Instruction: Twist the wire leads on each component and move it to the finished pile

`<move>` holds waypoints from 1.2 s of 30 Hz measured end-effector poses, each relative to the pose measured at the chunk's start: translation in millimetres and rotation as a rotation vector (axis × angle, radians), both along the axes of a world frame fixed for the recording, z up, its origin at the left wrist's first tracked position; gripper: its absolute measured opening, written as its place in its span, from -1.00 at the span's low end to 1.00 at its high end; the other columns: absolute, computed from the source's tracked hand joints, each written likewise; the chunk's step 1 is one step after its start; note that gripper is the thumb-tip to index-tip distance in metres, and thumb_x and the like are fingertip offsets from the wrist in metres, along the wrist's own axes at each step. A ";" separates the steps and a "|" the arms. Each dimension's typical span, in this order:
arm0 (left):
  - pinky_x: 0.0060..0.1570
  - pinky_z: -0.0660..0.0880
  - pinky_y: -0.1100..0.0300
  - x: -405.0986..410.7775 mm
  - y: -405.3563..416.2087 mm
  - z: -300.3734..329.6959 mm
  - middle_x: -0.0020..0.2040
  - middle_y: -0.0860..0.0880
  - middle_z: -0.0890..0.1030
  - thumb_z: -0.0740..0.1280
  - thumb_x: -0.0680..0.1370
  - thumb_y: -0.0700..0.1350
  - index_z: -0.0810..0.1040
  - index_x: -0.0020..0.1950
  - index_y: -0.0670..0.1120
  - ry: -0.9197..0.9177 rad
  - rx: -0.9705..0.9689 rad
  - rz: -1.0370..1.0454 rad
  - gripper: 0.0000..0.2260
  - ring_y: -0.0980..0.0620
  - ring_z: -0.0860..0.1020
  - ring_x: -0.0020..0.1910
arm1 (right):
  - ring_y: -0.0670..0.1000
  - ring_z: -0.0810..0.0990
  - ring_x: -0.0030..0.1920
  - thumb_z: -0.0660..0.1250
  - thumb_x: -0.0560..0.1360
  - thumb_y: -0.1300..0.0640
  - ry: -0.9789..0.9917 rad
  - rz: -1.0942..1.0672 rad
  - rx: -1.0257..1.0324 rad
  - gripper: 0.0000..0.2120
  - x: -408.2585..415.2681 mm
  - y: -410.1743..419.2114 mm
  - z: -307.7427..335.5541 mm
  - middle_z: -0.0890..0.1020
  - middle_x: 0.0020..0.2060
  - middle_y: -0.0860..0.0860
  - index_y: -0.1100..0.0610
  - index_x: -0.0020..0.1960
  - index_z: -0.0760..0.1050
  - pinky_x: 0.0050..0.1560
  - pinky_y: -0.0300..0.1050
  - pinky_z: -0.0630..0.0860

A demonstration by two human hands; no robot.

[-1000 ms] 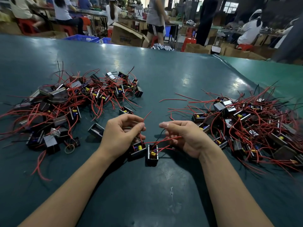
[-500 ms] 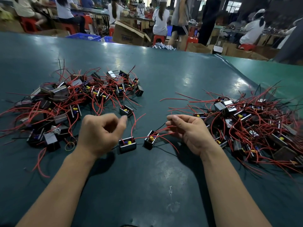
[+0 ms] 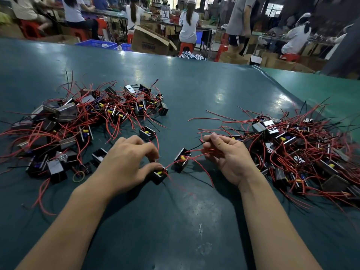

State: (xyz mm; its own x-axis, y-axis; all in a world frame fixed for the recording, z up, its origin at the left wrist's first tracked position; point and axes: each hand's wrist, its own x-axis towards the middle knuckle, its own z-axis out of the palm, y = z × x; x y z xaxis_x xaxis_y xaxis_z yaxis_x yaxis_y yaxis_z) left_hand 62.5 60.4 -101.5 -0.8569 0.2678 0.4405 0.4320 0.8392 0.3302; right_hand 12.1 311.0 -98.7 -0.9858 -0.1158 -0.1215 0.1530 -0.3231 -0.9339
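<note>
1. The left hand (image 3: 124, 164) is palm down on the green table (image 3: 194, 90), thumb and fingertips curled round a small black part (image 3: 158, 175) with a yellow piece on top; the part sits on the table under the fingertips.
2. A red wire runs from that part towards a second black part (image 3: 182, 159), which lies on the table between the two hands, just right of the left thumb.
3. The right hand (image 3: 228, 158) is palm inward, its fingers curled round the red and black wires (image 3: 196, 151) that lead from the second part.
4. Left of the left hand lies a heap of parts with red wires (image 3: 93, 117), and a rubber band (image 3: 78, 176) near its wrist side.
5. Right of the right hand, touching its back, a second heap (image 3: 296, 149) spreads out.
6. One loose part (image 3: 147, 132) lies just beyond the left fingers.
</note>
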 end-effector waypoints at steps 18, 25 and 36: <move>-0.34 0.33 0.17 -5.0 13.9 -20.9 -0.40 0.00 0.53 0.13 0.51 0.37 0.48 -0.43 -0.04 -0.158 -0.058 0.575 -0.44 -0.14 0.57 -0.27 | -0.02 0.68 -0.31 0.37 0.39 0.18 -0.055 0.234 -0.002 -0.85 3.3 4.2 -3.5 0.68 -0.28 0.09 0.19 -0.17 0.70 -0.24 -0.21 0.63; -0.26 0.46 0.21 -12.4 32.3 -23.1 -0.40 0.22 0.58 0.39 0.44 0.16 0.58 -0.34 0.15 -0.173 0.331 0.434 -0.81 0.11 0.58 -0.29 | 0.04 0.70 -0.29 0.37 0.40 0.21 -0.025 0.276 0.027 -0.86 8.3 3.9 -0.8 0.70 -0.20 0.18 0.21 -0.15 0.70 -0.29 -0.20 0.62; -0.41 0.37 0.34 -14.0 37.5 -23.1 -0.49 -0.01 0.50 0.44 0.50 -0.14 0.66 -0.17 0.02 -0.010 0.739 0.292 -0.92 0.12 0.41 -0.50 | 0.06 0.68 -0.34 0.45 0.32 0.21 0.044 0.201 0.062 -0.90 10.2 -10.4 -0.6 0.69 -0.24 0.21 0.15 -0.17 0.67 -0.34 -0.21 0.61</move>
State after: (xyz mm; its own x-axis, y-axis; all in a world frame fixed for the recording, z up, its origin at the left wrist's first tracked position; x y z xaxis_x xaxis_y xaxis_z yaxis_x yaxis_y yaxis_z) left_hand 48.5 97.9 -124.6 -0.8523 -0.3269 0.4083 0.2226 0.4797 0.8488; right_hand 22.3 300.6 -99.3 -0.9481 -0.3042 -0.0923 0.1676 -0.2317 -0.9582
